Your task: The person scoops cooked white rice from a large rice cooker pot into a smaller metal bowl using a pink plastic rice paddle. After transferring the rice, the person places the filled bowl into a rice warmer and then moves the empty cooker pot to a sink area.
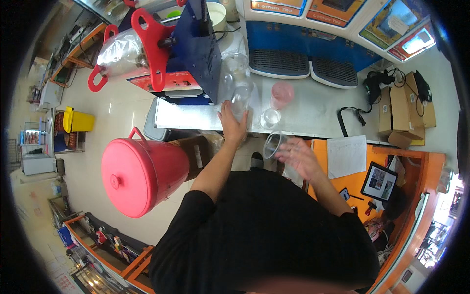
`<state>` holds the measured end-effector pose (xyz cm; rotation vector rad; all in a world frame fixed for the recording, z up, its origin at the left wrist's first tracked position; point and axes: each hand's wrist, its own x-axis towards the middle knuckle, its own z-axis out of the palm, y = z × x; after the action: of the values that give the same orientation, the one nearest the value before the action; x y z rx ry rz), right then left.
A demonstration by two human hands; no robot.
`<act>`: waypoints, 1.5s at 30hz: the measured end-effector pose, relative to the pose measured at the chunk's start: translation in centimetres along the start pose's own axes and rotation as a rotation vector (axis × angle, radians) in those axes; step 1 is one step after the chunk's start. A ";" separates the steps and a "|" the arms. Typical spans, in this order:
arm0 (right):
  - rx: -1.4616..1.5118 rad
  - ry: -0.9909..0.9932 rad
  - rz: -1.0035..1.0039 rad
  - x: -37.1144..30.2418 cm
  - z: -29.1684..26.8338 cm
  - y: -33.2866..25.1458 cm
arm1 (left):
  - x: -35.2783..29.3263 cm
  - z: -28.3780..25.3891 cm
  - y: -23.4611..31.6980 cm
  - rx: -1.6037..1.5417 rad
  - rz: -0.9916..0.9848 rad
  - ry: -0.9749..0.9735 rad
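My left hand [232,123] reaches onto the metal counter. Its fingers and thumb lie on either side of a clear plastic cup [241,97], among other clear cups [236,63] beside the blue machine. Just off the counter's front edge, my right hand [301,158] holds another clear plastic cup [273,145] by its side, tilted, with slight blur on the fingers. Between the hands, a clear cup [270,118] stands on the counter near the edge. Behind it is a cup with pink contents or colouring [282,95].
A blue machine [196,59] with red-ended clear cylinder stands at the left. Drink dispensers with black drip trays [279,63] line the back. Cardboard boxes [404,110] are at the right. A large pink lidded bucket [147,171] is left of me; a tablet [379,181] lies right.
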<state>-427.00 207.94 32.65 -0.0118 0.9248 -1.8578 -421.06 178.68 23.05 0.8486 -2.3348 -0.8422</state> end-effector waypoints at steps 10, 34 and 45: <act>0.038 -0.229 0.281 4.2 5.1 4.3 | -8.6 -11.5 0.3 -0.406 -0.137 -0.581; -2.360 -1.501 -0.632 17.1 57.8 31.6 | -25.2 -53.0 -21.5 -0.704 -0.781 1.477; -2.020 -0.854 -0.757 12.9 59.3 20.6 | -21.4 -57.6 -28.2 -1.406 -0.714 1.086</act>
<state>-393.66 159.10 57.23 -2.3168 1.7626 -0.4493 -359.42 154.78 37.15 0.9862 -0.2162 -1.4331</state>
